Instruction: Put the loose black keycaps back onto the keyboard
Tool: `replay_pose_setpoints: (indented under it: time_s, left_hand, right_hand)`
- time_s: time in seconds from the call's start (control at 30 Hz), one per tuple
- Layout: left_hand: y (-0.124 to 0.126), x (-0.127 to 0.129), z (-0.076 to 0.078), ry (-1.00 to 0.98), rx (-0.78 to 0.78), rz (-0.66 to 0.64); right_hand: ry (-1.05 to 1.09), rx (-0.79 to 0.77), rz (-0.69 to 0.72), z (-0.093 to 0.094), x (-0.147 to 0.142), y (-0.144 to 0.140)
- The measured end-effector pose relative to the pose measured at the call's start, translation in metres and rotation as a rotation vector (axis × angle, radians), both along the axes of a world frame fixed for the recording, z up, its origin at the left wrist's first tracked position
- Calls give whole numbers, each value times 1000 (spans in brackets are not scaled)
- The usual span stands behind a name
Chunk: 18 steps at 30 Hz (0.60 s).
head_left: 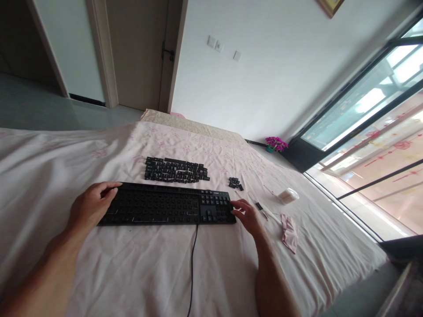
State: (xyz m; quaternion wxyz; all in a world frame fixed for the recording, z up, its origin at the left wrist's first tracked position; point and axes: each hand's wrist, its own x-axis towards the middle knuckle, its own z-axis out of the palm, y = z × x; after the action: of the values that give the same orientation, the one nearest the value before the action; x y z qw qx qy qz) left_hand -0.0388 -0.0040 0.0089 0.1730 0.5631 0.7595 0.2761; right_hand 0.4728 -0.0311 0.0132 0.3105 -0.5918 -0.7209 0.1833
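Note:
A black keyboard (pixel 152 206) lies across the bed, its cable running from the edge nearest me. Most keycaps are off its main block; several remain on its right-hand part. My left hand (pixel 90 207) grips the left end, thumb on top and fingers at the far corner. At the opposite end, my right hand (pixel 246 214) has its thumb and fingers closed on the right edge. Just beyond the keyboard, loose black keycaps (pixel 175 171) are laid out in rows. A smaller group of keycaps (pixel 235 182) sits farther right.
Right of my right hand lie a small brush (pixel 260 207), a pink cloth (pixel 289 233) and a clear round container (pixel 288 196) with white contents. The black cable (pixel 192 264) trails toward me over the rumpled pink sheet (pixel 158 273). The bed's right edge borders the window side.

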Motion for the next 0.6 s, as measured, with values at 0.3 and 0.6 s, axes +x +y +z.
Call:
replay_pose_setpoints:
  time_s: [0.3,0.6]
  left_hand:
    - [1,0,-3,5,21,5]
    - [1,0,-1,11,17,-2]
  right_hand:
    - [-3,7,50,2,-1,-1]
    - [-63,-12,5,3,1,1]
